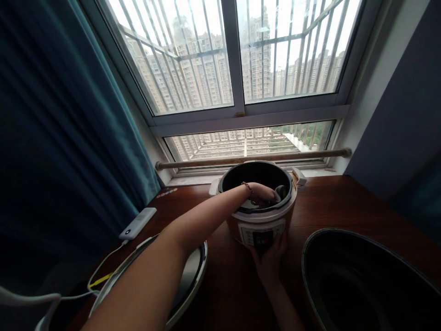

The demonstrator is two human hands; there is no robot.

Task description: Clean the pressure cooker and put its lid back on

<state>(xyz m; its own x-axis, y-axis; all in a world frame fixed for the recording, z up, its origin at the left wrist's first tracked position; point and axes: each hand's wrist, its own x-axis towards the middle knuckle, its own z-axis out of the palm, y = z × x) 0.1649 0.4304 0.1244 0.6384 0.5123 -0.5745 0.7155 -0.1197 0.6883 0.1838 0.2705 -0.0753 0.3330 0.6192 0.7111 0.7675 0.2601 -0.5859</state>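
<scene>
A white and orange electric cooker (pixel 241 219) stands open on the dark wooden table (pixel 330 207) under the window. My left hand (pixel 263 192) reaches over its rim into the dark inside and grips a small grey thing (pixel 280 190), which looks like a cloth. My left wrist wears a thin bracelet. My right hand (pixel 270 259) lies against the cooker's front, fingers spread over the control panel (pixel 262 234), holding the body steady.
A large black inner pot (pixel 361 276) sits at the front right. The cooker's lid (pixel 195 269) lies at the front left under my arm. A white power bank (pixel 138 223) with a cable lies near the blue curtain (pixel 62 138). A wooden rail (pixel 253 158) runs along the window.
</scene>
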